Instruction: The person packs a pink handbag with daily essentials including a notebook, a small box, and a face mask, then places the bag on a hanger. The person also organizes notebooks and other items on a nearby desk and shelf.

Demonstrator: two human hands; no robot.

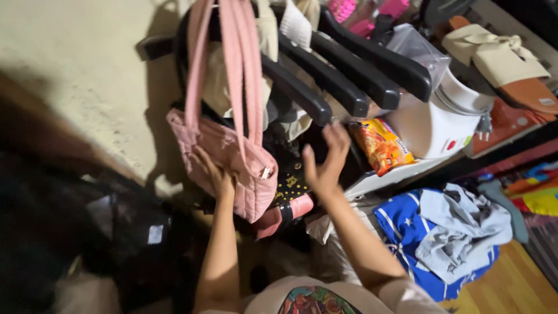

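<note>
A pink quilted handbag (244,168) hangs by its long pink straps (235,64) from a rack of black bars (349,75). My left hand (216,174) presses against the bag's side, fingers spread on the fabric. My right hand (325,160) is raised with its fingers apart, just below the end of a black bar and in front of dark items behind the bag. It holds nothing. A pink and black bottle-like object (285,214) lies under the bag between my forearms.
An orange snack packet (381,145) and a white rice cooker (436,122) sit on a shelf at right. A beige sandal (503,61) lies above. Blue and grey clothes (447,232) are heaped on the wooden floor. A pale wall (75,64) is at left, dark bags (104,232) below it.
</note>
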